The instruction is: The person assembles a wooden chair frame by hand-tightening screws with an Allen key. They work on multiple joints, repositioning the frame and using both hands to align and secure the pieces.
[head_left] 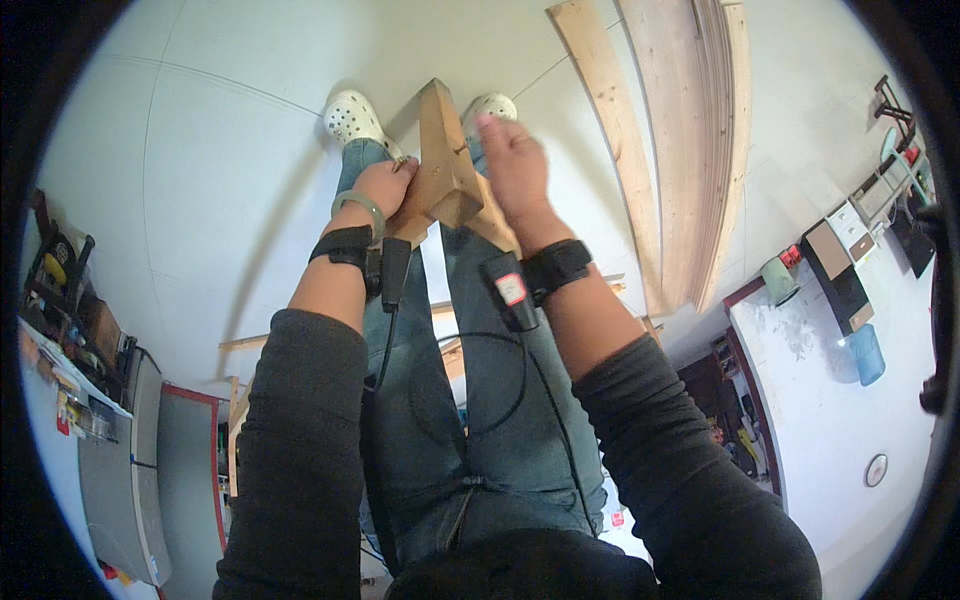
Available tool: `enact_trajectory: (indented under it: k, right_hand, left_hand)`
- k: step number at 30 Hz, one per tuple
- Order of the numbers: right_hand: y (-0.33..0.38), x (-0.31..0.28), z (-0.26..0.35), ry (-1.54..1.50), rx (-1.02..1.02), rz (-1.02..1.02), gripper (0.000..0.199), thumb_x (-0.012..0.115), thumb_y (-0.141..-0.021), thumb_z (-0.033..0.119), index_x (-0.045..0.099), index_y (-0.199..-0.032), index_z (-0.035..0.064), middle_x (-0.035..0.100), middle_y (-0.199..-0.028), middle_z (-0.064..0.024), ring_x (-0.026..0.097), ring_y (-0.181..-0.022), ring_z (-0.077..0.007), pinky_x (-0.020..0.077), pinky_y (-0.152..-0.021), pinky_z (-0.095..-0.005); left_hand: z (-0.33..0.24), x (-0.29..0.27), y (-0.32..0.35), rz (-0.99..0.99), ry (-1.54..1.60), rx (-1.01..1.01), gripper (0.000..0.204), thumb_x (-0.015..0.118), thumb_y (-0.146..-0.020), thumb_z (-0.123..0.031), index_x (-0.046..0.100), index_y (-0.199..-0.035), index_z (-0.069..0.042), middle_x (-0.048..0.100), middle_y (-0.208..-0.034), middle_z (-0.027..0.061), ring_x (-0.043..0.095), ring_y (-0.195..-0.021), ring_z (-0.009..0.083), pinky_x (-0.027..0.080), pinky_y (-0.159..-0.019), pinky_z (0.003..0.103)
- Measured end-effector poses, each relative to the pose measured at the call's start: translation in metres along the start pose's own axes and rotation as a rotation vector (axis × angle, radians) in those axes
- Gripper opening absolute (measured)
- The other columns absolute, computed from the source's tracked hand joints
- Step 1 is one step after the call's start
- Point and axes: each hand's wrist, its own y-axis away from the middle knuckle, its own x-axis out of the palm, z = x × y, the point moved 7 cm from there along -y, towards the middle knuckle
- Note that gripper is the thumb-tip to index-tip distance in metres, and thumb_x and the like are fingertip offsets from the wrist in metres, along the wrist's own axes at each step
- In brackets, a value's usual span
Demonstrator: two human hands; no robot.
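Observation:
Between my hands stands a wooden frame of joined beams: one beam points away from me, and two pieces splay down to the left and right from its near end. On its left side my left hand is closed in a pinch, with a small metallic thing at the fingertips that I cannot make out. My right hand is to the right of the beam, fingers curled together and slightly blurred. Whatever the right fingers hold, if anything, is hidden.
Long wooden boards lie stacked on the right. Black cables hang from the devices strapped to my wrists. At far right, a white table holds a blue container and a green cup. A grey cabinet is at lower left.

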Motion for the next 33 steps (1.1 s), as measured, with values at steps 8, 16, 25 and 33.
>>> enact_trajectory:
  k: [8, 16, 25, 33]
  right_hand:
    - [-0.040, -0.050, 0.017, 0.247, -0.307, -0.201, 0.035, 0.053, -0.085, 0.029, 0.063, -0.070, -0.0011, 0.067, -0.084, -0.0136, 0.062, -0.077, -0.0175, 0.0468, -0.070, -0.0276]
    - [-0.050, -0.050, 0.013, -0.247, -0.033, 0.003, 0.031, 0.054, -0.088, 0.028, 0.055, -0.073, 0.0014, 0.056, -0.062, -0.0036, 0.048, -0.051, -0.0099, 0.0406, -0.049, -0.0240]
    - [-0.040, 0.028, -0.023, 0.745, 0.073, 0.506, 0.054, 0.052, -0.080, 0.051, 0.066, -0.083, -0.0017, 0.063, -0.087, -0.0217, 0.061, -0.086, -0.0336, 0.0471, -0.077, -0.0394]
    - [-0.050, 0.040, -0.018, 0.656, -0.201, 0.692, 0.039, 0.055, -0.083, 0.038, 0.064, -0.077, 0.0004, 0.064, -0.070, -0.0126, 0.063, -0.071, -0.0242, 0.0477, -0.067, -0.0346]
  left_hand:
    - [0.000, 0.000, 0.001, 0.019, 0.086, -0.013, 0.058, 0.040, -0.088, -0.048, 0.059, -0.102, 0.006, 0.060, -0.095, 0.0269, 0.057, -0.092, 0.0395, 0.042, -0.082, 0.039]
    - [0.000, -0.002, 0.000, 0.023, 0.021, -0.033, 0.060, 0.039, -0.088, -0.050, 0.059, -0.099, 0.005, 0.059, -0.097, 0.0271, 0.056, -0.094, 0.0397, 0.042, -0.083, 0.040]
    - [0.002, 0.000, -0.002, 0.009, 0.013, -0.039, 0.058, 0.038, -0.088, -0.049, 0.060, -0.098, 0.004, 0.060, -0.095, 0.0264, 0.056, -0.092, 0.0399, 0.042, -0.081, 0.040]
    - [0.003, 0.001, -0.003, -0.001, 0.045, -0.018, 0.057, 0.038, -0.089, -0.048, 0.060, -0.095, 0.004, 0.060, -0.091, 0.0265, 0.057, -0.089, 0.0397, 0.042, -0.079, 0.040]
